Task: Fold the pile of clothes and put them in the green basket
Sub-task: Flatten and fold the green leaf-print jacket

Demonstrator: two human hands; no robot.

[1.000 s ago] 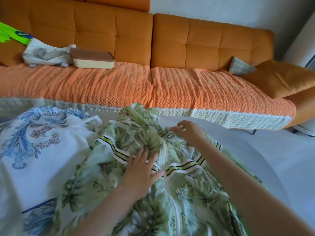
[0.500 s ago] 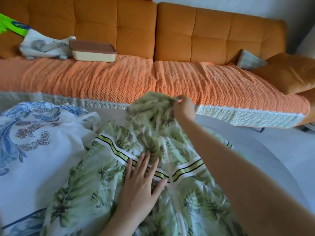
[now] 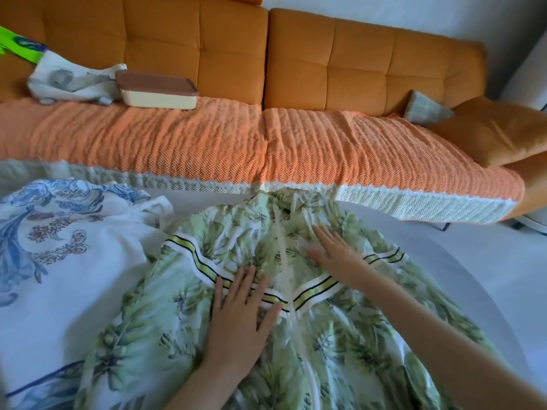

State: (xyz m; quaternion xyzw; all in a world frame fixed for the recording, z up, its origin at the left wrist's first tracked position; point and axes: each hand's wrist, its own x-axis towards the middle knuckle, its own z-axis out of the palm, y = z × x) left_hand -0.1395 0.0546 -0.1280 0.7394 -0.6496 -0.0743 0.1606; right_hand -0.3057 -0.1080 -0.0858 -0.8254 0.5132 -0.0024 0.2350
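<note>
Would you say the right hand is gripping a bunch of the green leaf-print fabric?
No, the right hand lies flat and open on the green leaf-print garment, fingers spread.

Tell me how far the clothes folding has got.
Done: nothing looks folded yet, and no green basket is in view. In hand: the green leaf-print garment lies spread on the table, with the left hand and right hand both flat on it, smoothing it. Left: folding that piece, then the white and blue garment lying unfolded beside it, and putting both in the basket.
</note>
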